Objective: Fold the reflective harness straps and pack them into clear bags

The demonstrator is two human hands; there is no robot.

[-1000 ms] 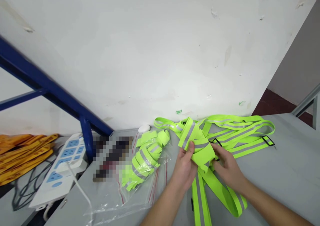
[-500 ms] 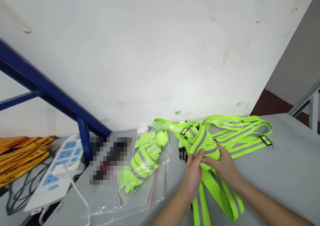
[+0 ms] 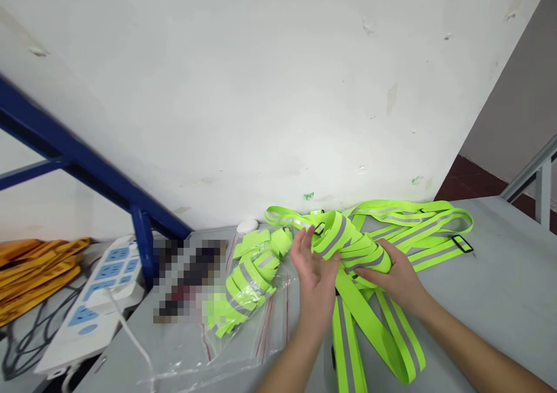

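Note:
A folded bundle of lime-green reflective strap (image 3: 361, 251) with a grey stripe hangs above the table. My right hand (image 3: 398, 280) grips its right end, thumb in front and fingers behind. At the bundle's left side is my left hand (image 3: 317, 274), fingers raised and apart, its thumb against the strap or very near it. Loose strap tails (image 3: 348, 346) drop from the bundle toward the front edge of the view. Behind it lies a spread of the same strapping (image 3: 418, 230), with a black slide buckle (image 3: 460, 244) at its right.
Clear plastic bags (image 3: 248, 346) with red seals lie left of my hands, under or around another green strap bundle (image 3: 250, 282). A power strip (image 3: 100, 300), yellow straps (image 3: 39, 271) and a blue metal frame (image 3: 104, 178) are farther left. A white wall (image 3: 278, 103) rises behind the grey table (image 3: 491, 300).
My left hand has let go of the bundle's front and moved left and up, its fingers spreading. The bundle has tilted, its folds now running more sideways, while my right hand keeps its hold.

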